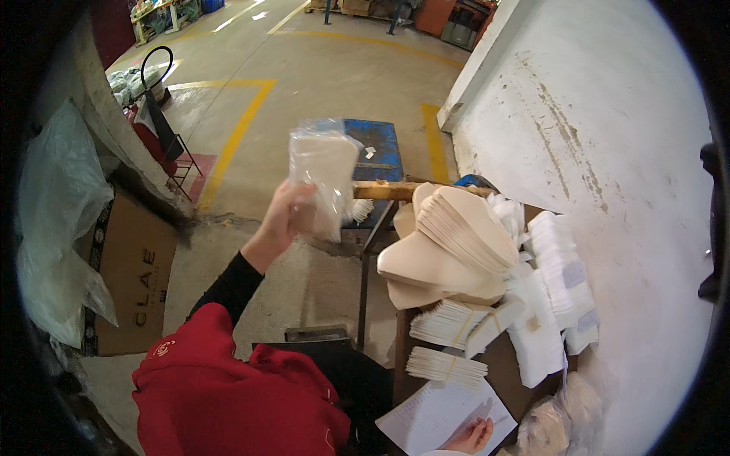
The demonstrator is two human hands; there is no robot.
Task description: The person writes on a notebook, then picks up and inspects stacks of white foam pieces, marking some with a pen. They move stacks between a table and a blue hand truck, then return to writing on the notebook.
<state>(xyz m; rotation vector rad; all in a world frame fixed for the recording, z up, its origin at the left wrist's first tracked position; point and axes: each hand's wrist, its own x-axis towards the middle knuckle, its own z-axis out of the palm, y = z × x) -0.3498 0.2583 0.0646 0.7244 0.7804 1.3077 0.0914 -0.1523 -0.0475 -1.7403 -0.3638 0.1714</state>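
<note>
My left hand (pixel 287 213) is raised in front of me, its fingers closed round a clear plastic bag (pixel 325 175) of flat beige pieces. Low in the view, my right hand (pixel 473 435) rests on a white sheet of paper (pixel 422 418) with rows of faint marks. A thin pen (pixel 499 419) appears to stick out of its fingers. Beyond the paper lie banded bundles of thin white strips (pixel 447 366). Farther along the table is a fanned pile of beige, insole-like pieces (pixel 449 243).
Stacks of white padded pieces (pixel 559 266) line the wall side, with bagged beige pieces (pixel 544 429) nearer me. A blue metal stand (pixel 380 144) is behind the table's wooden bar (pixel 380 190). Leftward are a cardboard box (pixel 137 273), plastic sheeting (pixel 61 220) and a chair (pixel 156 140).
</note>
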